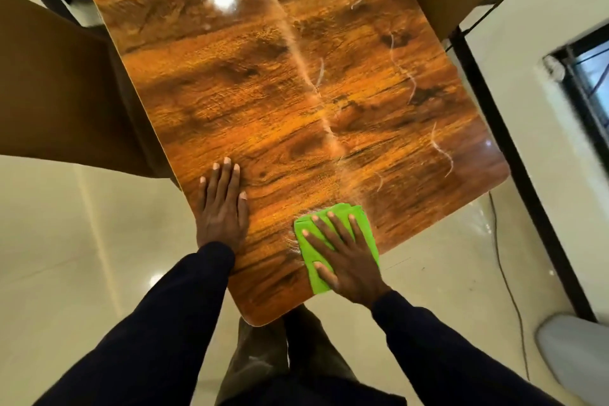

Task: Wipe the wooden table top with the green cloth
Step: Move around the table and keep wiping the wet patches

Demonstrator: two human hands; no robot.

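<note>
Hiding much of the green cloth (329,241): right hand (346,257).

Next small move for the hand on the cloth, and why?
Probably slide the green cloth forward and rightward under the right hand: it lies flat near the table top's near edge, and pale streaks show farther out on that side. The left hand rests flat, bracing.

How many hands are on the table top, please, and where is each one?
2. The left hand lies flat on the bare wooden table top near its left edge. The right hand presses flat on the green cloth at the near edge. None seems hidden.
</note>
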